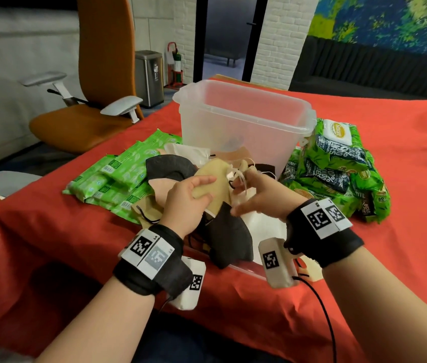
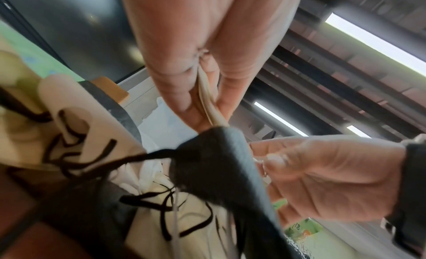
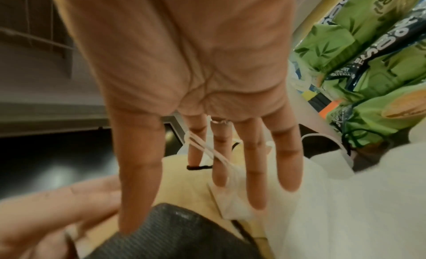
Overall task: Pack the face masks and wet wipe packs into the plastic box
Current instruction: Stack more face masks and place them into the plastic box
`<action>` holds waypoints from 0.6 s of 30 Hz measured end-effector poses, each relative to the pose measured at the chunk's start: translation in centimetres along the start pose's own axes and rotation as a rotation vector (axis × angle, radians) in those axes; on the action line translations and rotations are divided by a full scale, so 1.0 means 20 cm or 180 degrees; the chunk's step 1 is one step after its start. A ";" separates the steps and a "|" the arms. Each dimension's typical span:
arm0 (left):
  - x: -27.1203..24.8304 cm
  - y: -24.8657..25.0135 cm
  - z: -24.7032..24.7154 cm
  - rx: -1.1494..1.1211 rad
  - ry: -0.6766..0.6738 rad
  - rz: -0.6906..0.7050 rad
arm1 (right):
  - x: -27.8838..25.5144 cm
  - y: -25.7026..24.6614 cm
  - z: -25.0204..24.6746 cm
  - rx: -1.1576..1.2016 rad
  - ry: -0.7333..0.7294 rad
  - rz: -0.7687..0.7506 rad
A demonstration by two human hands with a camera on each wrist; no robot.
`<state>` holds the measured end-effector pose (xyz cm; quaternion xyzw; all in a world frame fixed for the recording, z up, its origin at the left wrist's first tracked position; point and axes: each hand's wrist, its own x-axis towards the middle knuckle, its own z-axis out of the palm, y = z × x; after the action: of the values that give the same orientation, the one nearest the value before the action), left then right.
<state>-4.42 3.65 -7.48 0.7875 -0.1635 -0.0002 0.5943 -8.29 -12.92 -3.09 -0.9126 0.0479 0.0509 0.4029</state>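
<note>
Wrist bands sat nearest, and from them the left hand (image 1: 186, 197) pinched a beige mask (image 1: 211, 183), while the right hand (image 1: 255, 191) spread loosely with white ear loops (image 3: 207, 150) snagged across its fingers. Masks looked light, limp and tangle-prone; gripping their folded bodies seemed wiser. Beyond stood the plastic box (image 1: 243, 119) between green wipe packs (image 1: 118, 176).
</note>
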 end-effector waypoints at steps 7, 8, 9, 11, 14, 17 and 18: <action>0.01 -0.03 0.01 -0.0223 -0.0138 -0.0252 | 0.01 0.00 0.11 -0.1575 -0.0514 0.0304; 0.00 -0.03 0.01 -0.0233 -0.0144 -0.0265 | 0.01 0.01 0.12 -0.1583 -0.0504 0.0293; 0.00 -0.03 0.01 -0.0229 -0.0138 -0.0279 | 0.02 0.01 0.11 -0.1463 -0.0457 0.0279; 0.00 -0.03 -0.01 -0.0255 -0.0089 -0.0293 | 0.02 0.00 0.06 -0.0910 -0.0252 0.0150; -0.01 0.01 -0.04 -0.0352 -0.0115 -0.0337 | 0.03 -0.04 -0.04 -0.0128 0.0184 -0.0261; -0.01 0.03 -0.05 -0.0297 -0.0169 -0.0228 | 0.04 -0.08 -0.08 0.0190 0.0381 -0.0644; -0.01 0.04 -0.05 -0.0239 -0.0170 -0.0153 | 0.05 -0.09 -0.07 0.0238 0.0417 -0.0727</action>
<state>-4.63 4.44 -6.54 0.7681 -0.1602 -0.0417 0.6186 -7.02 -12.85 -0.96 -0.8978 -0.0282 -0.0568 0.4358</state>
